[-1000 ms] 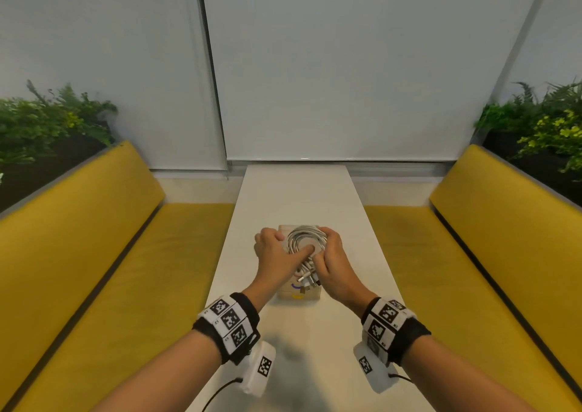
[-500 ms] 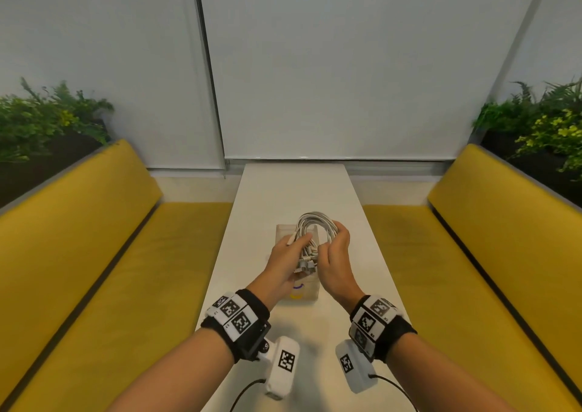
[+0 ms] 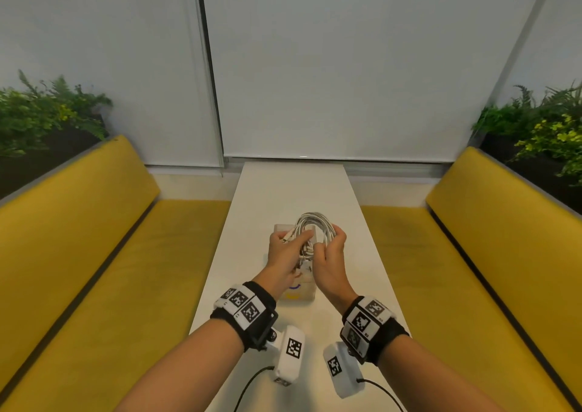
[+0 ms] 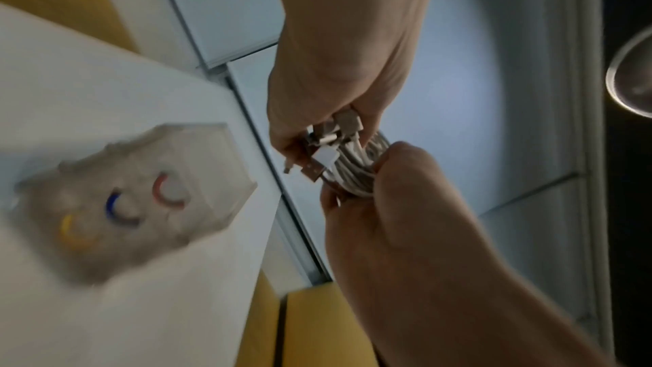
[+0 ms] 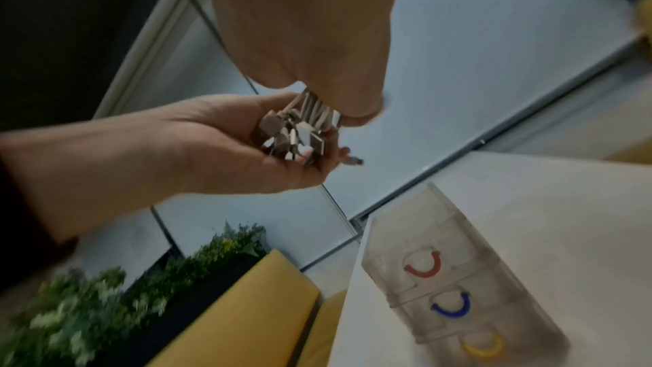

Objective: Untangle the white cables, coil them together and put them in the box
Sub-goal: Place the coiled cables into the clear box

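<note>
Spanning the scene: a long, narrow white desk (image 3: 293,191), smooth and matte, runs between two yellow upholstered benches (image 3: 78,238).
Planters: dark troughs of leafy green plants (image 3: 47,109) sit behind each bench back.
Box: a translucent plastic box (image 5: 458,283) stands on the desk directly below the hands; its frosted face carries three open ring marks in a row, red, blue and yellow. What lies inside cannot be told through the cloudy wall.
Left hand (image 3: 285,254): its grip is curled round the lower part of the bundle, fingers cupping the cluster of plugs.
Right hand (image 3: 330,254): its grip is clamped on the right side of the coil, thumb and fingers wrapped over the strands.
White cables (image 3: 315,225): round, glossy cords looped together into one arched coil, held in the air above the box, outside it.
Plugs (image 4: 328,144): small blocky white connectors with metal tips, bunched together at the bottom of the coil between the two hands.
</note>
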A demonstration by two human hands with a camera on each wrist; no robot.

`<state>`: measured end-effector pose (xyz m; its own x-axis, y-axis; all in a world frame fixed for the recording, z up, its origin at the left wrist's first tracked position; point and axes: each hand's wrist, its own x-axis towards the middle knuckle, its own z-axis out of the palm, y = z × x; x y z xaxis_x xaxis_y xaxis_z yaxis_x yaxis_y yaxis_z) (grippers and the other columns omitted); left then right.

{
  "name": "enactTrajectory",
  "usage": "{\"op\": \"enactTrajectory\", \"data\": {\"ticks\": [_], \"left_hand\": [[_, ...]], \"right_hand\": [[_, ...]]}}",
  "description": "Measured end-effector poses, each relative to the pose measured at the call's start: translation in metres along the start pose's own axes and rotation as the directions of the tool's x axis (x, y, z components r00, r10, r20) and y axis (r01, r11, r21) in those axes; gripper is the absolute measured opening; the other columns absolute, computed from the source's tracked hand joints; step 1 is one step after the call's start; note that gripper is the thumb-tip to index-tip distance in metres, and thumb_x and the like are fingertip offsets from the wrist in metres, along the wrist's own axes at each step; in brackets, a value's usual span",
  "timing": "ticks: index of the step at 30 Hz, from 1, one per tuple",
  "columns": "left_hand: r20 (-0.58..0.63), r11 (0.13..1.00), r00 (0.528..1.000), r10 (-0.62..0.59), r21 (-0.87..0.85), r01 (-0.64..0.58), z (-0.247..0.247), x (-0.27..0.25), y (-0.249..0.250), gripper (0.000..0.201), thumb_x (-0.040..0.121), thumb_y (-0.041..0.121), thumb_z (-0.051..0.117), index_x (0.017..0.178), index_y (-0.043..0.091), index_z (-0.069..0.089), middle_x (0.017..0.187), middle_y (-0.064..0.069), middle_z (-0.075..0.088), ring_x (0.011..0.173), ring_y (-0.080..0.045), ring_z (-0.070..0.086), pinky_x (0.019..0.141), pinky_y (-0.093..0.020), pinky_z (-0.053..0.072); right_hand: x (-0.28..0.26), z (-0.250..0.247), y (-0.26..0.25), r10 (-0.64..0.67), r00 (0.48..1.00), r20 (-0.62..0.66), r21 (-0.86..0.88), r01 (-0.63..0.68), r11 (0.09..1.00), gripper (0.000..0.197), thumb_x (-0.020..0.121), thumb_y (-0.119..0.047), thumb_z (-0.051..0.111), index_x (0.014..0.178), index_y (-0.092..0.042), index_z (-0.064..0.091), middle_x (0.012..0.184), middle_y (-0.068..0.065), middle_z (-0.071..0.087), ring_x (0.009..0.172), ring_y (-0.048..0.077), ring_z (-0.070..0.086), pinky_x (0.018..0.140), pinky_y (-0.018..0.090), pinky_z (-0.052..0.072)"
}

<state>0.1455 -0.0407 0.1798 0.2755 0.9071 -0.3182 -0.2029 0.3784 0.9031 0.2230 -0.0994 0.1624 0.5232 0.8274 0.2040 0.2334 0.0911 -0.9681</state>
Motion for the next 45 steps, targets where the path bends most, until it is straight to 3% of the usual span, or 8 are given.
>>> {"op": "enactTrajectory", "data": {"ticks": [11,15,20,27,33,37,40,45], "left_hand": [[-0.056,0.994,0.998,-0.013,-0.111,0.007,-0.008,0.003,-0.023,0.040,0.083,0.037,0.079,0.108,0.007,0.072,0.090,-0.017,0.073,0.076,-0.027,0.069,0.067,-0.036,0.056],[0.078,0.934,0.997,0.019,-0.358,0.010,-0.016,-0.006,-0.030,0.065,0.079,0.037,0.082,0.133,0.012,0.056,0.113,-0.018,0.072,0.094,-0.030,0.073,0.077,-0.040,0.058],[0.069,0.982,0.992,0.101,-0.169,-0.088,-0.020,-0.007,-0.044,0.097,0.066,0.031,0.093,0.144,0.026,0.036,0.124,-0.010,0.068,0.109,-0.024,0.070,0.092,-0.042,0.058],[-0.177,0.986,0.979,0.097,-0.113,-0.119,-0.011,0.016,-0.027,0.027,0.094,0.036,0.069,0.107,0.014,0.066,0.084,-0.008,0.070,0.073,-0.020,0.067,0.065,-0.034,0.056],[-0.186,0.972,0.959,0.216,0.135,-0.193,-0.035,0.034,-0.026,0.040,0.096,0.043,0.063,0.086,0.005,0.068,0.056,-0.002,0.063,0.056,-0.022,0.061,0.064,-0.038,0.052],[-0.153,0.947,0.967,0.201,0.284,-0.152,-0.062,0.041,-0.037,0.043,0.097,0.045,0.061,0.080,0.006,0.066,0.055,-0.004,0.062,0.052,-0.022,0.060,0.058,-0.032,0.047],[-0.136,0.948,0.980,0.145,0.303,-0.098,-0.082,0.040,-0.052,0.038,0.097,0.043,0.062,0.081,0.009,0.068,0.062,-0.003,0.065,0.062,-0.023,0.061,0.063,-0.032,0.047],[-0.128,0.965,0.991,0.047,0.260,-0.013,-0.108,0.034,-0.066,0.029,0.098,0.038,0.063,0.081,0.015,0.067,0.053,0.009,0.062,0.058,-0.015,0.057,0.062,-0.028,0.044]], "right_hand": [[-0.012,0.012,0.016,0.181,0.983,0.009,0.086,-0.181,0.980,0.033,0.096,-0.012,0.036,0.126,-0.025,0.029,0.134,0.007,0.042,0.125,0.020,0.049,0.107,0.046,0.046],[-0.008,0.015,0.014,0.211,0.977,-0.039,0.141,-0.204,0.969,0.034,0.095,-0.013,0.035,0.127,-0.022,0.028,0.136,0.007,0.038,0.127,0.020,0.047,0.109,0.047,0.045],[-0.002,0.023,0.020,0.241,0.970,-0.035,0.162,-0.232,0.959,0.045,0.091,-0.029,0.039,0.134,-0.030,0.025,0.142,0.008,0.036,0.128,0.024,0.050,0.103,0.049,0.051],[-0.011,0.025,0.015,0.232,0.963,0.139,0.168,-0.254,0.953,0.036,0.099,-0.013,0.033,0.132,-0.019,0.019,0.134,0.007,0.048,0.123,0.020,0.053,0.103,0.037,0.049],[-0.021,0.024,0.039,0.199,0.950,0.240,0.083,-0.225,0.971,0.055,0.092,-0.049,0.046,0.138,-0.026,0.027,0.138,0.001,0.044,0.127,0.014,0.050,0.108,0.038,0.045],[-0.027,0.018,0.052,0.286,0.934,0.213,0.206,-0.329,0.921,0.047,0.106,-0.040,0.031,0.121,-0.003,0.056,0.107,0.012,0.063,0.090,0.021,0.058,0.078,0.033,0.050],[-0.022,0.011,0.070,0.432,0.893,0.126,0.225,-0.449,0.864,0.050,0.107,-0.039,0.028,0.098,-0.012,0.069,0.088,0.000,0.071,0.074,0.010,0.064,0.071,0.025,0.050],[-0.012,0.016,0.110,0.587,0.803,0.100,0.080,-0.595,0.800,0.025,0.099,-0.015,0.045,0.097,-0.009,0.069,0.085,0.008,0.066,0.072,0.020,0.056,0.062,0.027,0.044]]}}
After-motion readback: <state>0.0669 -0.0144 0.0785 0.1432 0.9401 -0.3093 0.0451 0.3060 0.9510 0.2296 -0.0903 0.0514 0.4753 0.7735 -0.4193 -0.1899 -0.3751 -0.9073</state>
